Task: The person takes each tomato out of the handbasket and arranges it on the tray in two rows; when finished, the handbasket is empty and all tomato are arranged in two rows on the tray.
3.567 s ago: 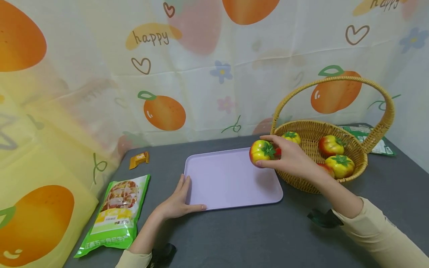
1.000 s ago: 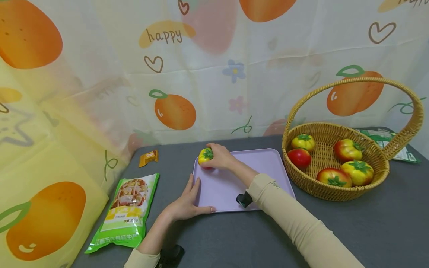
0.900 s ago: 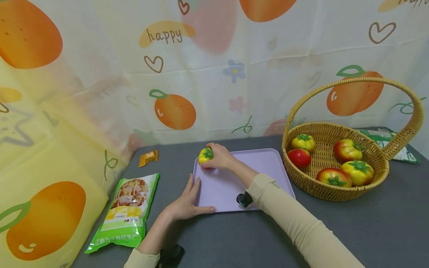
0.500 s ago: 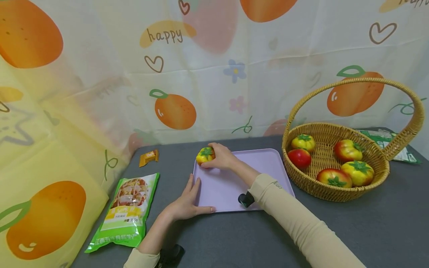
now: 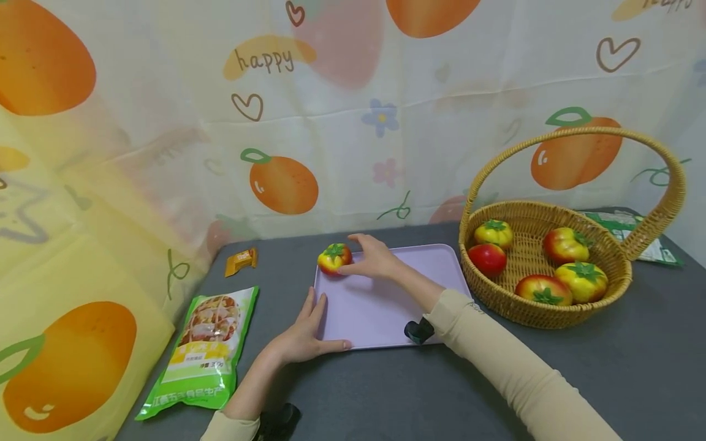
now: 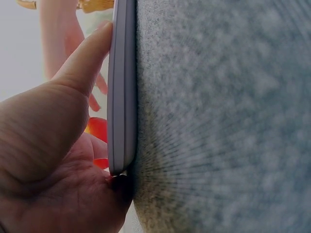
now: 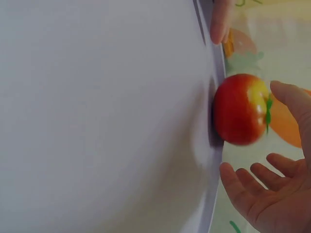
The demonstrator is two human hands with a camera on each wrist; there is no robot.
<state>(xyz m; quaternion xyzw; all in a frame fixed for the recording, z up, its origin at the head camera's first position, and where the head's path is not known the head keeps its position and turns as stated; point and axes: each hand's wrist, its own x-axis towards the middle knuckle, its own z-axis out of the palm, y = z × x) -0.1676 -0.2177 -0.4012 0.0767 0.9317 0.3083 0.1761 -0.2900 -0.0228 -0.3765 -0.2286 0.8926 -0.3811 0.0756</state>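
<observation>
A red and yellow tomato point(image 5: 333, 260) with a green calyx sits at the far left corner of the pale purple tray point(image 5: 375, 312). Just right of it is my right hand point(image 5: 376, 258), thumb and fingers spread. In the right wrist view a gap shows between the tomato point(image 7: 241, 109) and the fingers of the right hand point(image 7: 279, 189), and the thumb is close to its top. My left hand point(image 5: 300, 339) rests at the tray's near left corner, fingers along the left side and thumb along the front edge. The left wrist view shows its thumb against the tray's rim point(image 6: 119, 97).
A wicker basket point(image 5: 515, 313) with a tall handle holds several tomatoes right of the tray. On the left lie a green food bag point(image 5: 201, 349) and a small orange packet point(image 5: 241, 262). Behind the basket lies another green-and-white bag point(image 5: 659, 251). A printed cloth hangs at the back.
My right hand carried the tomato from beside the basket to the tray's far left corner, then let go and drew slightly right. The left hand stayed at the tray corner.
</observation>
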